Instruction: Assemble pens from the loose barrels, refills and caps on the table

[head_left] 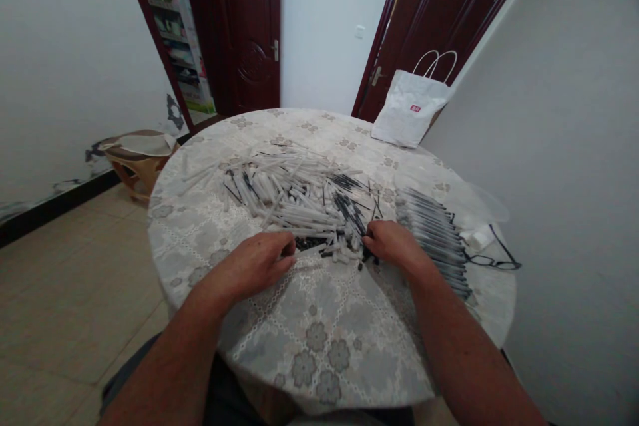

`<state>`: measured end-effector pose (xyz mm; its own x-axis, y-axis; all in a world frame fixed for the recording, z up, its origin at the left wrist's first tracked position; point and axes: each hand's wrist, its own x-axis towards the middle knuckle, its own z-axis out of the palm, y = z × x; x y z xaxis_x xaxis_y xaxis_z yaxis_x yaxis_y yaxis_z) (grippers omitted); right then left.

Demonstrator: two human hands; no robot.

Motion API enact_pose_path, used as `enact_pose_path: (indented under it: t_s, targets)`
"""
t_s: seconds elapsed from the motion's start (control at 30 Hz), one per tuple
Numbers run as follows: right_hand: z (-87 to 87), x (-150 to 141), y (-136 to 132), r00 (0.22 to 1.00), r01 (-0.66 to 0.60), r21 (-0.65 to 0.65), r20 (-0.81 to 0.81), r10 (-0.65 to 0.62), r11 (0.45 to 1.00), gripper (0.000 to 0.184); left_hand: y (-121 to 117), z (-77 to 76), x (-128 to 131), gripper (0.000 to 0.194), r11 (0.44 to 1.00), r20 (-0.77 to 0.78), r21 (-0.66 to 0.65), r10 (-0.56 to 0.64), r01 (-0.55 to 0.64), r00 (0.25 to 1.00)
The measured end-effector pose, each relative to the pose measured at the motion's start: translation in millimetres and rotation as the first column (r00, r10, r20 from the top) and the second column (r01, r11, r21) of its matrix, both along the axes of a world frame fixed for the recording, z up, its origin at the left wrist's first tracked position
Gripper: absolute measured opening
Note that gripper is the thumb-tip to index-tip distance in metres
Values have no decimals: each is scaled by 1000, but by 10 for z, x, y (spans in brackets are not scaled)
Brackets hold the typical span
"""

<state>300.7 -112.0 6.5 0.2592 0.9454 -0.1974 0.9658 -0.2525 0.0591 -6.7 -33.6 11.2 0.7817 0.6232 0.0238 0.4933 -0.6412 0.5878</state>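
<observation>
My left hand (267,256) is closed, with a whitish translucent pen barrel (312,250) sticking out from its fingertips to the right. My right hand (392,241) is closed at the right edge of the pile, its fingertips down among small black pen parts (368,257); what they pinch is hidden. Between and beyond both hands spreads a heap of white pen barrels (304,216). Dark thin refills (349,210) lie on the heap's right side. Small black pieces (307,242) are gathered just right of my left hand.
Rows of finished-looking grey pens (434,233) lie right of my right hand, beside a pair of glasses (492,261). A white paper bag (412,110) stands at the back right of the round table with a patterned cloth (319,326). A stool (137,156) is at the left.
</observation>
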Motion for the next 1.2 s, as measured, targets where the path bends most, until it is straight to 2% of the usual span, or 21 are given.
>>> enact_pose_path:
  t_s: [0.1,0.23,0.3,0.37,0.4,0.43,0.5,0.53,0.57,0.6,0.67,0.73,0.9,1.03,1.2]
  targets:
    - [-5,29,4,1000,-15,6,-23,15,1000,26,14,65,-16,15,986,112,-168,18,1,993]
    - [3,94,14,995,-33,59,-87,38,998,26,7,131,-23,15,915,326,-403,117,26,938]
    - [12,120,30,988,-30,148,-148,52,988,24,5,134,-17,17,847,413,-530,223,34,883]
    - [11,116,53,950,21,267,-307,64,964,19,12,115,4,19,738,477,-672,363,65,800]
    - [2,96,67,896,75,310,-437,72,948,17,17,102,22,21,668,501,-736,433,107,749]
    - [-14,60,81,805,142,336,-587,88,931,16,22,88,46,22,597,522,-785,496,164,694]
    - [-66,-54,108,519,288,347,-840,159,892,18,26,64,105,25,475,547,-830,597,292,586]
    - [-99,-128,119,366,350,345,-906,212,871,20,22,56,140,25,438,557,-830,638,345,532]
    - [-134,-207,127,238,401,349,-932,272,847,23,15,49,176,27,420,565,-823,670,382,482]
    - [-169,-286,134,143,437,353,-935,324,827,26,5,42,211,29,417,573,-814,693,405,438]
    - [-230,-427,141,37,467,354,-923,382,810,27,-19,23,277,34,429,585,-800,713,420,387]
    - [-270,-524,142,6,456,354,-918,396,816,26,-35,-9,331,34,442,592,-795,714,415,374]
    - [-277,-604,118,40,469,408,-896,443,783,25,-17,-119,422,30,460,571,-808,767,369,295]
    - [-223,-629,74,98,469,453,-880,466,758,21,-2,-157,462,27,430,519,-839,818,334,248]
    - [-185,-670,32,139,451,498,-859,494,740,22,-34,-141,487,24,398,475,-869,839,295,267]
